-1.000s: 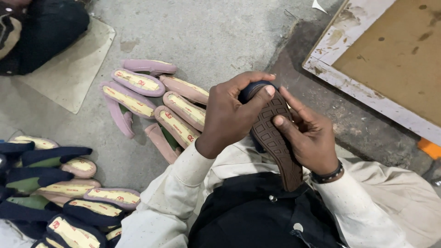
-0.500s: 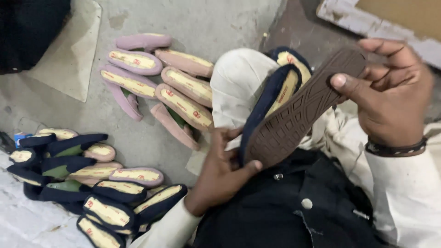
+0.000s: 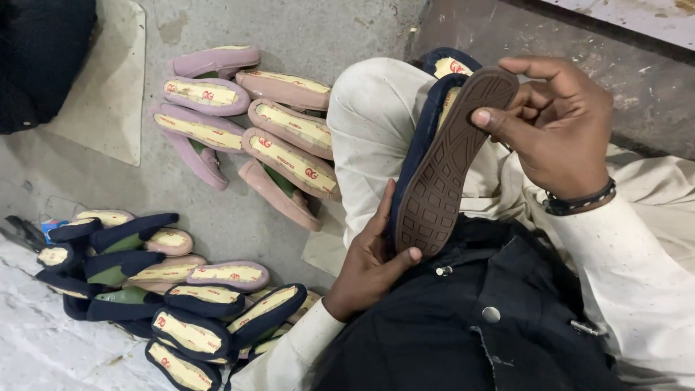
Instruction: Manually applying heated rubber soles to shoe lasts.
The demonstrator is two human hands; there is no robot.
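Note:
A navy slip-on shoe (image 3: 447, 166) with a dark brown ribbed sole lies tilted across my lap, sole facing me. My left hand (image 3: 373, 262) cups its heel end from below, thumb on the sole's edge. At the toe end my right hand (image 3: 557, 130) pinches the sole, thumb pressed on the tread; a dark beaded band circles that wrist. A second navy shoe (image 3: 450, 65) with a yellow insole peeks out behind, against my white-trousered knee (image 3: 376, 123).
Several pink shoes (image 3: 282, 137) with yellow insoles lie in a fan on the concrete floor. A pile of navy and pink shoes (image 3: 166, 289) sits at lower left. A dark bundle (image 3: 40, 58) and pale sheet (image 3: 108, 87) are upper left. A board edge (image 3: 622, 11) runs top right.
The view shifted and the shoe has been stretched out lengthwise: my right hand moved to the toe, my left hand dropped to the heel. A second earlier both hands gripped it close together.

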